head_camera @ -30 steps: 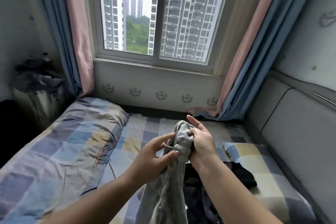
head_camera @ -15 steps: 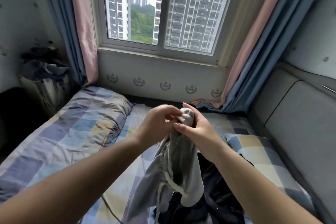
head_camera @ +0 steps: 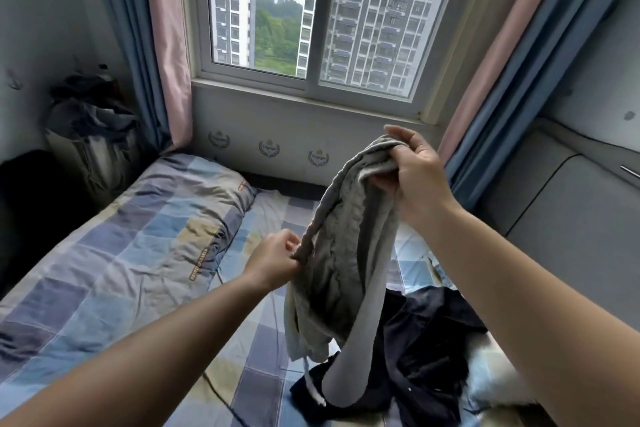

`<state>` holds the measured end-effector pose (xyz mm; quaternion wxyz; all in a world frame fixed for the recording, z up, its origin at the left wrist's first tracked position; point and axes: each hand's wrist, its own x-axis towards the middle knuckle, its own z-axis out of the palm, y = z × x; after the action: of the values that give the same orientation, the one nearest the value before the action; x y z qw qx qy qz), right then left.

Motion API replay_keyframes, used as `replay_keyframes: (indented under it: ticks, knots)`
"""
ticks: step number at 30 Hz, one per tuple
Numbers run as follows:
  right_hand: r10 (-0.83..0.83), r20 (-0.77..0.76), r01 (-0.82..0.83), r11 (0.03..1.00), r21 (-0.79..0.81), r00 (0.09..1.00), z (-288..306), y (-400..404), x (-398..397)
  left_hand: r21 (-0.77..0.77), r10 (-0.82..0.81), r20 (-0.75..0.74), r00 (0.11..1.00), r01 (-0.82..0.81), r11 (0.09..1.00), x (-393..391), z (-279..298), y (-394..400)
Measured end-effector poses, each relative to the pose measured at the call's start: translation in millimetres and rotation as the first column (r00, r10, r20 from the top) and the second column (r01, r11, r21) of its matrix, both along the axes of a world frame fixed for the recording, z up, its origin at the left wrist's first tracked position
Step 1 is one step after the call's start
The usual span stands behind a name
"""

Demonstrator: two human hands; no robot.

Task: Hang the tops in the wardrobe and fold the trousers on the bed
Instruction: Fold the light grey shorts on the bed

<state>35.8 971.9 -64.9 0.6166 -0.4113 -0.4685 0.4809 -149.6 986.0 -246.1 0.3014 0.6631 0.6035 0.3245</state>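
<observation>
A pair of grey drawstring trousers [head_camera: 341, 253] hangs in the air over the bed [head_camera: 145, 253]. My right hand [head_camera: 414, 170] grips one end of the waistband, raised high at the centre right. My left hand [head_camera: 275, 262] pinches the waistband lower down and to the left, so the band stretches on a slant between them. The legs droop onto a heap of dark clothes [head_camera: 426, 354] lying on the bed. A white drawstring dangles at the bottom.
A checked quilt [head_camera: 114, 246] is bunched along the left of the bed. A full laundry bag [head_camera: 91, 135] stands in the left corner. The window [head_camera: 311, 14] with pink and blue curtains is ahead, and a grey padded headboard [head_camera: 568, 218] runs along the right.
My hands were together at the top of the trousers. Now the right hand has risen to the right and the left has slid down and left, spreading the waistband open.
</observation>
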Motion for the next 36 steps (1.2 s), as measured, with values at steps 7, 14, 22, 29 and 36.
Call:
replay_keyframes:
  ticks: [7, 14, 22, 29, 36]
  knots:
    - [-0.06, -0.286, 0.044, 0.997, -0.061, 0.956, 13, 3, 5, -0.526, 0.39, 0.201, 0.898, -0.237, 0.817, -34, -50, -33]
    - [-0.078, -0.298, 0.038, 0.99, -0.138, 0.951, -9, 1, -1, -0.793, 0.651, 0.578, 0.491, 0.151, 0.59, 8, -60, -57]
    - [-0.198, 0.344, 0.277, 0.941, -0.195, 0.918, -69, 3, 72, -0.735, 0.763, 0.582, 0.282, -0.219, 0.642, -40, -64, -31]
    - [0.299, 0.924, 0.32, 0.923, -0.215, -0.239, -161, -20, 141, -0.545, 0.693, 0.586, 0.42, -0.429, 0.72, -94, -36, -24]
    - [0.473, 0.865, 0.283, 0.863, -0.417, -0.169, -220, -33, 106, -0.515, 0.673, 0.432, 0.6, -0.448, 0.731, -130, -49, -58]
